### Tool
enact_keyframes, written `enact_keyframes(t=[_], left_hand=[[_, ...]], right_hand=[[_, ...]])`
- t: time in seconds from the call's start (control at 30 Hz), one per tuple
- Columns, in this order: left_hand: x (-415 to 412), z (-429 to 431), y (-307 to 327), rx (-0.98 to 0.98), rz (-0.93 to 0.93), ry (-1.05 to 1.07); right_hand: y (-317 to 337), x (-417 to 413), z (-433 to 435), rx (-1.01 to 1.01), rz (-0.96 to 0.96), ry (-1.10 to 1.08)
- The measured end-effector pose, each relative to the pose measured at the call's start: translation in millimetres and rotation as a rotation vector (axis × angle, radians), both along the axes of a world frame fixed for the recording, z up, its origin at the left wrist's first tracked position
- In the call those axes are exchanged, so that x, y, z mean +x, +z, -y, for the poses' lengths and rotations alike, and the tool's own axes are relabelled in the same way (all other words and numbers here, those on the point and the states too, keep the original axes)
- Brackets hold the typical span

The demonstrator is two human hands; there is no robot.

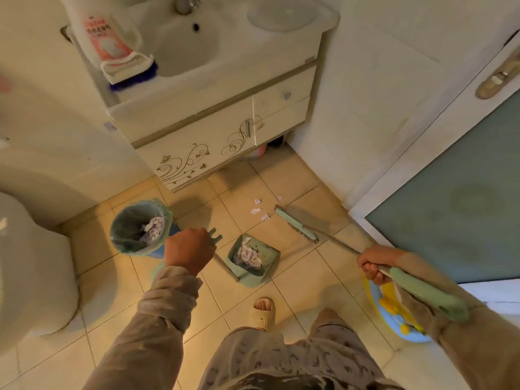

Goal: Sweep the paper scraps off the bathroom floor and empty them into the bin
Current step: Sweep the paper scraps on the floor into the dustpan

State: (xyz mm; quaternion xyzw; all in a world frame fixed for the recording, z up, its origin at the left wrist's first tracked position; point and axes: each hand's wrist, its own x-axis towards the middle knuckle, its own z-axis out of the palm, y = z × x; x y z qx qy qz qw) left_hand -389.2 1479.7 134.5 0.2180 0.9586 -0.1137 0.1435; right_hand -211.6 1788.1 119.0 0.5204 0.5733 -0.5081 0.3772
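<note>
Several small paper scraps [259, 209] lie on the beige floor tiles in front of the vanity. A green broom head [295, 224] rests on the floor just right of them; my right hand [372, 266] grips its long handle. The green dustpan [251, 260] stands on the floor below the scraps, holding crumpled paper. My left hand [189, 250] grips the top of the dustpan's upright handle. The round bin [140, 227], lined with a green bag and holding paper, stands to the left of the dustpan.
The sink vanity [213, 130] stands at the back, the toilet [31, 266] at the left. A wall and a glass door [455, 209] close the right side. A blue-and-yellow object [394, 311] lies by my right leg. My slippered foot [262, 310] is behind the dustpan.
</note>
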Motion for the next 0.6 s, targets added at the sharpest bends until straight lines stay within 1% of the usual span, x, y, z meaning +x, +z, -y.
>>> enact_keyframes(t=[0.13,0.23,0.33,0.43,0.5,0.6], left_hand=[[-4.3,-42.2,2.7,-0.005,0.054,0.047],[10.5,-75.0,5.0,-0.015,0.044,0.161],[33.4,-106.8,-1.1,0.002,0.038,0.291],[50.8,-133.6,-2.7,0.001,0.039,0.396],[62.0,-147.8,-1.4,0.020,0.037,0.465],[69.3,-162.4,-0.6,0.043,0.034,0.569]], right_hand=[[-4.0,-32.9,-58.3,-0.030,0.026,0.133],[-6.2,-57.2,-102.3,-0.014,0.015,0.264],[-8.9,-76.0,-143.4,0.040,0.002,0.339],[-8.3,-94.5,-176.9,0.085,-0.057,0.451],[-9.9,-106.9,-194.4,0.081,-0.078,0.438],[-12.8,-121.8,-218.7,0.016,-0.202,0.308]])
